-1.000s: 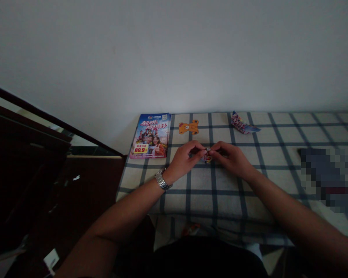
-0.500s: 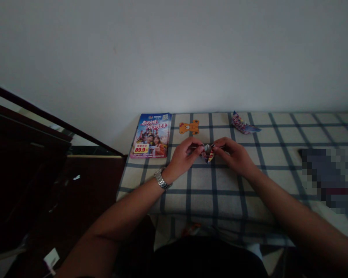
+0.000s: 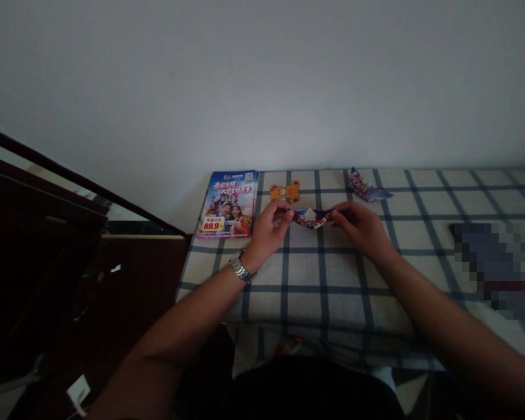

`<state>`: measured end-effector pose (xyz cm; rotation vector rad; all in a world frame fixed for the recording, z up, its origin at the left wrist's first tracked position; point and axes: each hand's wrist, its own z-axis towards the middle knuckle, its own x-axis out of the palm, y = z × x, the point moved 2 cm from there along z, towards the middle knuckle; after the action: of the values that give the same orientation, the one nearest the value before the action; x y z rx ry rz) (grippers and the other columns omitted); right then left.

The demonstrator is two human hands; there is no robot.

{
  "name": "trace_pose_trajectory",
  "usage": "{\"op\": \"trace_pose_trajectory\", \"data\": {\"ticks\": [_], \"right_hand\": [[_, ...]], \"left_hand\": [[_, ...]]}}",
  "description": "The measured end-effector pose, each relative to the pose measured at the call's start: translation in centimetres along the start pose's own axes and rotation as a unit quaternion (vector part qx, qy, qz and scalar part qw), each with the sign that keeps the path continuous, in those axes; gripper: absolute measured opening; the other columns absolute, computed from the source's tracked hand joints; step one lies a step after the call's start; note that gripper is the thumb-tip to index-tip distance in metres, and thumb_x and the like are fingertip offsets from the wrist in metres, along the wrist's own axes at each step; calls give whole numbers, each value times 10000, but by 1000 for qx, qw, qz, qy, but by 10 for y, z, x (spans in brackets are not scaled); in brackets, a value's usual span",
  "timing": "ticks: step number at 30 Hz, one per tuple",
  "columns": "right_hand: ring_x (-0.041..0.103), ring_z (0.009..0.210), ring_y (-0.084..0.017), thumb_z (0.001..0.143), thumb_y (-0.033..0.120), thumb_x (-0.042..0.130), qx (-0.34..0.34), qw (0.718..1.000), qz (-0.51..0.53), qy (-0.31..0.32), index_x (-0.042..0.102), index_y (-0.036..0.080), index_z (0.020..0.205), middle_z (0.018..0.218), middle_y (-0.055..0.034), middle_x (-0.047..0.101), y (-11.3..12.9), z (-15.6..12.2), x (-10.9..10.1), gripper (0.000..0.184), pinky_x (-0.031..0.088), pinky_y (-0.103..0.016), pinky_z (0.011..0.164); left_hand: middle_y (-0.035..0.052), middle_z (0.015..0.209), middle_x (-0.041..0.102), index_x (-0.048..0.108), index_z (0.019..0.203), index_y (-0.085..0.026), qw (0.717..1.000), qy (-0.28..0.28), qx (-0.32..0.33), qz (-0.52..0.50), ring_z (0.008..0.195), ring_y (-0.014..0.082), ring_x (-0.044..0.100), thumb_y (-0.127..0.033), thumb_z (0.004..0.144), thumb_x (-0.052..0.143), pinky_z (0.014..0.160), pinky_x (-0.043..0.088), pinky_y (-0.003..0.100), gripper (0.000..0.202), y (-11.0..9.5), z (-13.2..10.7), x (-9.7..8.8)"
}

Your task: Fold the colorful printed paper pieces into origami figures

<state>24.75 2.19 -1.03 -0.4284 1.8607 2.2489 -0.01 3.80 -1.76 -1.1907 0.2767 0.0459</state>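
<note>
A small folded paper boat (image 3: 312, 217), printed in blue, red and white, is stretched out wide between my two hands just above the checked tablecloth (image 3: 324, 274). My left hand (image 3: 269, 227), with a metal watch on its wrist, pinches the boat's left tip. My right hand (image 3: 361, 226) pinches the right tip. Both hands are closed on the paper.
A colourful flyer (image 3: 228, 203) lies at the table's back left corner. An orange bear cutout (image 3: 285, 191) lies just behind my hands. Another folded paper piece (image 3: 364, 188) rests further back right. A blurred dark object (image 3: 496, 265) sits at right. Dark wooden furniture (image 3: 48, 245) stands to the left.
My hands have moved apart and a little up and away, pulling the folded paper from a small tight shape into a wide boat shape.
</note>
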Motion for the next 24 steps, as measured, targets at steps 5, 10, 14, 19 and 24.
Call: {"op": "trace_pose_trajectory", "data": {"ticks": [5, 10, 14, 19, 24], "right_hand": [[760, 810, -228, 956, 548, 699, 11, 1000, 28, -2, 669, 233, 1026, 907, -65, 793, -5, 1, 0, 324, 645, -382, 766], [764, 851, -217, 999, 464, 658, -32, 999, 0, 35, 611, 248, 1248, 970, -45, 785, -2, 0, 0, 333, 641, -377, 804], [747, 920, -225, 1048, 332, 562, -113, 986, -105, 60, 691, 248, 1162, 1026, -63, 774, 6, 0, -2, 191, 617, -378, 827], [734, 905, -224, 994, 293, 656, -149, 971, -159, 102, 698, 257, 1142, 1063, -67, 743, 6, 2, -3, 158, 618, -378, 827], [721, 864, -224, 967, 289, 695, -161, 963, -182, 113, 695, 248, 1064, 1028, -67, 731, 3, 3, -3, 105, 607, -369, 788]], "left_hand": [[53, 1029, 666, 582, 1069, -215, 1000, 1, -23, -9, 911, 172, 703, -522, 1033, 613, 799, 599, 298, 311, 7, 0, -2], [27, 975, 659, 589, 1046, -211, 1000, 5, -2, 11, 854, 152, 692, -490, 1047, 601, 802, 582, 291, 280, 4, 0, -1], [25, 978, 674, 587, 1044, -217, 999, 15, -1, 30, 854, 154, 697, -463, 1055, 588, 799, 578, 288, 247, 0, 1, 0], [14, 965, 686, 595, 1024, -215, 997, 34, -4, 63, 876, 154, 698, -368, 1055, 590, 801, 561, 272, 157, -4, -1, 0], [15, 968, 701, 604, 1047, -207, 990, 69, 14, 122, 875, 156, 693, -293, 1059, 575, 805, 551, 277, 92, -6, -3, 0]]}}
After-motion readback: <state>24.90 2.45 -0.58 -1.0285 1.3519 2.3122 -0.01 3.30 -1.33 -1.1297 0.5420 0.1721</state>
